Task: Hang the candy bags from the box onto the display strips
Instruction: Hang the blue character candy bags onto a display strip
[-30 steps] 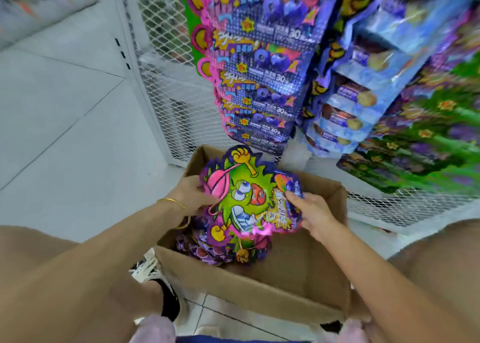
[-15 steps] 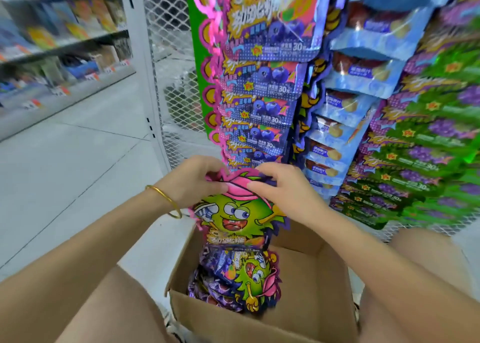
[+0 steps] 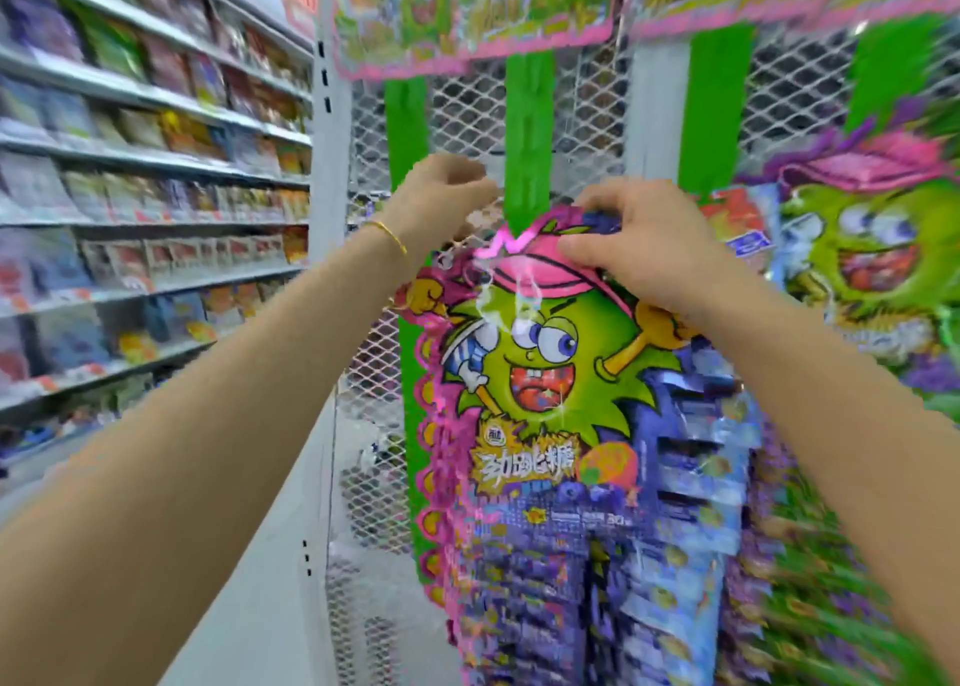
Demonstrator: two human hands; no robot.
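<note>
A candy bag [image 3: 540, 373] with a green spiky cartoon face and a pink cap is held up against a green display strip [image 3: 527, 129] on the wire mesh. My right hand [image 3: 639, 243] pinches the bag's top at the pink cap. My left hand [image 3: 441, 202] is at the bag's upper left corner beside the strip, fingers curled; whether it grips the bag I cannot tell. Below the bag hang several purple candy bags [image 3: 545, 581] on the same strip. The box is out of view.
More green strips [image 3: 719, 108] hang on the mesh panel [image 3: 467, 108]. Blue and green bags [image 3: 727, 503] fill the right side, with a large green-faced bag [image 3: 872, 248] at upper right. Store shelves [image 3: 145, 165] with goods run along the left. A white post [image 3: 332, 129] frames the mesh.
Both hands lifted the bag from above the box up to the top of the strip. The view tilted upward, so the box dropped out of sight.
</note>
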